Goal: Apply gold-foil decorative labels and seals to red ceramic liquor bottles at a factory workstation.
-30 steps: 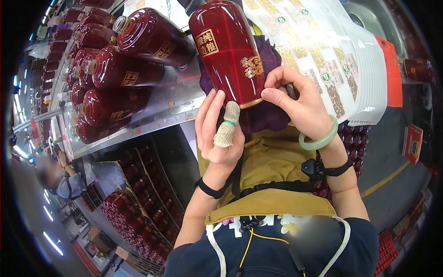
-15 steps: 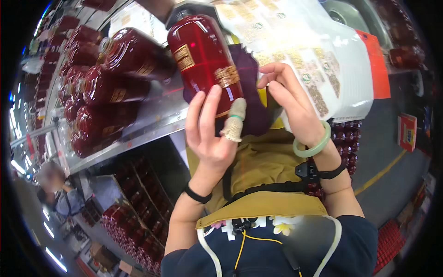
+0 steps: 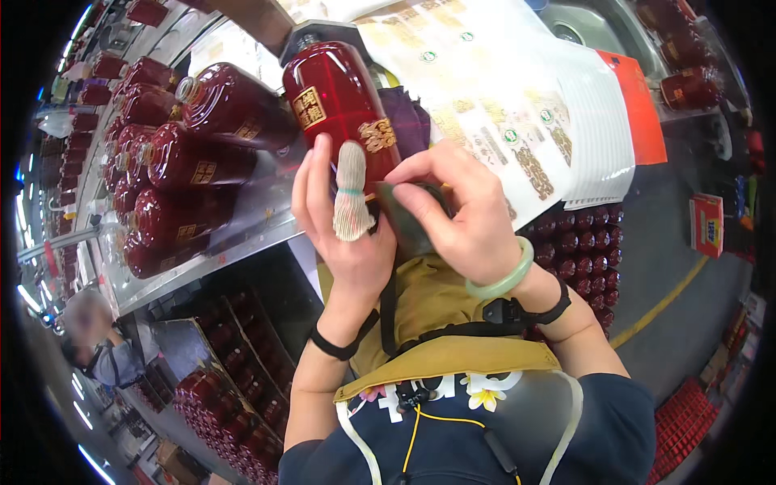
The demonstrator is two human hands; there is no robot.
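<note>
A large glass bottle of dark red liquid [image 3: 339,93] with gold print lies with its neck away from me, in a holder. At its lower left side, my left hand [image 3: 352,250] rests with fingers stretched out. One finger wears a pale knitted finger cover [image 3: 351,190] with a green band. Close to the bottle's base, my right hand [image 3: 473,218] has thumb and forefinger bent together; whatever is between them is too small to make out. A dark purple cloth [image 3: 404,117] shows beside the bottle. To its right lie white label sheets [image 3: 493,89] with gold printing.
Several filled red bottles [image 3: 206,166] lie on the metal table at left. An orange-red sheet [image 3: 633,105] sits under the label stack's right edge, near a steel sink [image 3: 598,24]. Crated bottles [image 3: 578,250] stand below. Another person [image 3: 113,347] is at far left.
My right hand has moved left from beside the label sheets to the bottle's base, its fingertips drawing together. My left hand has slid left and turned, its covered finger now pointing up along the bottle.
</note>
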